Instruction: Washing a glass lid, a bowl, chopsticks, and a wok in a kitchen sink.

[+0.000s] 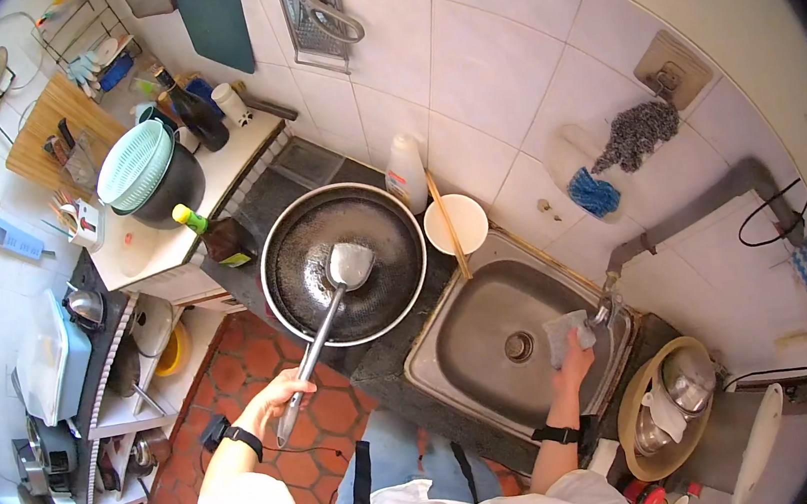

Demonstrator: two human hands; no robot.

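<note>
A metal spatula [351, 267] lies with its broad head inside a dark wok [310, 226], and its long handle reaches over the rim towards me. My left hand [281, 397] is closed around the lower part of that handle. Over the right side of a stainless steel sink [472, 319], just below the tap [602, 314], my right hand [576, 359] grips a light grey cloth [563, 334]. A white bowl [471, 217] stands between wok and sink, with wooden chopsticks [448, 227] resting across it.
Behind the wok stands a white squeeze bottle [406, 172]; a dark sauce bottle [224, 240] with a green cap is to its left. Right of the sink sits a beige basin [630, 405] holding metal bowls. A colander [134, 166] rests on a black pot at the left.
</note>
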